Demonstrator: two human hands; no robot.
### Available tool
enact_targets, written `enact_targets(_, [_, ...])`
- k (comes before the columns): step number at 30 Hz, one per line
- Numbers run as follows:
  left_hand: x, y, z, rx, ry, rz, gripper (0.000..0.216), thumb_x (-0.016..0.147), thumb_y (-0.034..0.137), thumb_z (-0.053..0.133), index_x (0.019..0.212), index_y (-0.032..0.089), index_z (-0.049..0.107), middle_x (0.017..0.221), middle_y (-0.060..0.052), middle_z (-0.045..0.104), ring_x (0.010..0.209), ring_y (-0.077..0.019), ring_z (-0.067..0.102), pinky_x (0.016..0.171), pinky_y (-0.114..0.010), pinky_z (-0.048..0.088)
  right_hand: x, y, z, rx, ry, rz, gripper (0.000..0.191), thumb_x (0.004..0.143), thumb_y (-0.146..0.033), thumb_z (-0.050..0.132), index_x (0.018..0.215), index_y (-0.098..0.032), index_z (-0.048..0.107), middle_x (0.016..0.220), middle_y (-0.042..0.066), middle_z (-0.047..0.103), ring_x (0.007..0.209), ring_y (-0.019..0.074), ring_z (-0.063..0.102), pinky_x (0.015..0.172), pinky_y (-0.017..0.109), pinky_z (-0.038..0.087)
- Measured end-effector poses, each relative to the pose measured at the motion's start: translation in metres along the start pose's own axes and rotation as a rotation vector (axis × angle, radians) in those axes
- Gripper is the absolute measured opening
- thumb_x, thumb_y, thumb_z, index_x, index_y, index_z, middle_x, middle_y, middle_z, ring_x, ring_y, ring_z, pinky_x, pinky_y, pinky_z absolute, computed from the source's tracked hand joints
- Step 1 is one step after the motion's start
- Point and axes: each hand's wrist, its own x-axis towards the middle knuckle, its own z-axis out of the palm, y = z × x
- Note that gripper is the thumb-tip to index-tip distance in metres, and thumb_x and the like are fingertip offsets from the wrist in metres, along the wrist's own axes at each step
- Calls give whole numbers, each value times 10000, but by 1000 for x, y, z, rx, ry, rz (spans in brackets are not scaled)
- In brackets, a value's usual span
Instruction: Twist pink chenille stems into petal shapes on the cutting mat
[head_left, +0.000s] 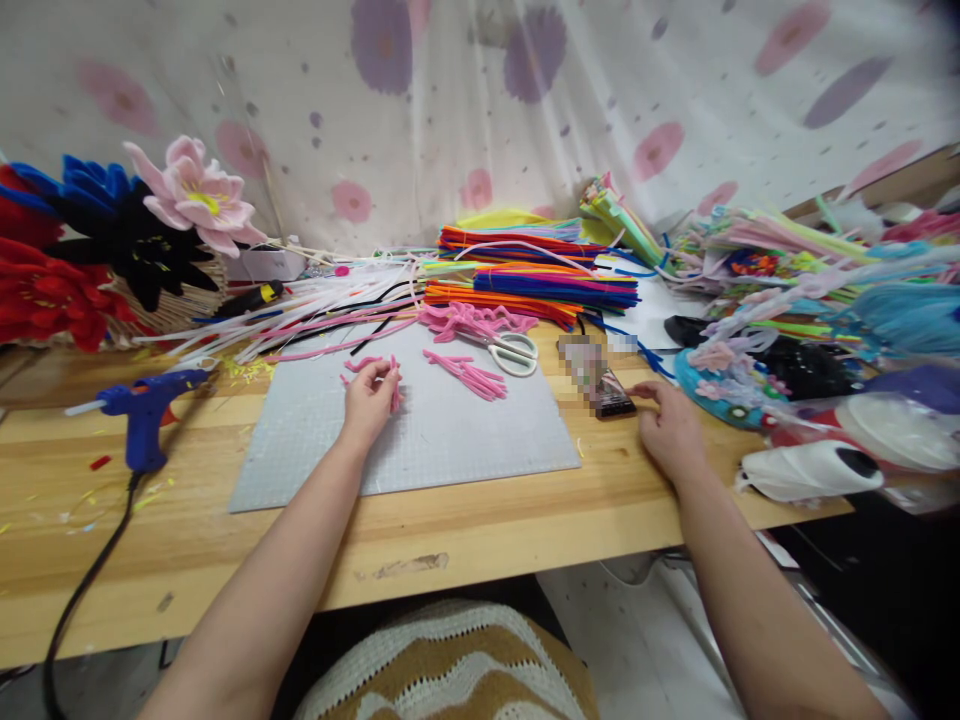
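My left hand (369, 402) is over the grey cutting mat (465, 450), its fingers closed on a bent pink pipe cleaner (396, 385). Just right of it lies a small bundle of short pink pipe cleaner pieces (469, 375). Scissors with pale handles (514, 353) rest at the mat's back edge, beside a heap of bent pink pipe cleaners (469, 322). My right hand (673, 428) is on the table by a phone (613, 400), partly blurred out. Its index finger reaches to the phone's right edge, and the hand grips nothing.
At the left, a blue hot glue gun (150, 415) trails its cable over the table's front edge. Pipe cleaner flowers (195, 195) stand behind it. Bundles of coloured pipe cleaners (555, 288) line the back. A white roll (810, 470) and piled craft items crowd the right.
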Motion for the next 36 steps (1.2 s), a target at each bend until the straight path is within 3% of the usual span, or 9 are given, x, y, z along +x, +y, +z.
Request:
enact_targets(6, [0,0,0,6,0,6,249,690,352,601,845,159,573,680,10,583,391,-65,497,333,-183,363,26,-14,10,-20,-132,-83,455,647,-65,400,1071,-165,532,1040,104,583,981,240,516,857,383,407])
enact_targets(11, [0,0,0,2,3,-3,249,687,337,600,856,155,574,684,8,582,395,-68,501,337,-187,369,40,-22,17,-80,-176,-46,423,652,-49,399,1013,-172,583,983,119,594,935,250,525,806,375,415])
enact_targets(26, [-1,2,1,0,4,-5,277,667,368,622,840,158,574,679,5,584,397,-71,505,338,-185,365,39,-14,21,-62,-154,-78,433,643,-41,400,1004,-180,593,1009,108,603,963,256,514,816,383,400])
enact_targets(36, [-1,3,0,9,8,-6,265,673,368,624,838,166,578,676,5,590,396,-65,501,334,-177,364,39,-17,22,-45,-127,-45,374,684,-76,395,968,-179,616,928,104,615,875,234,523,759,358,409])
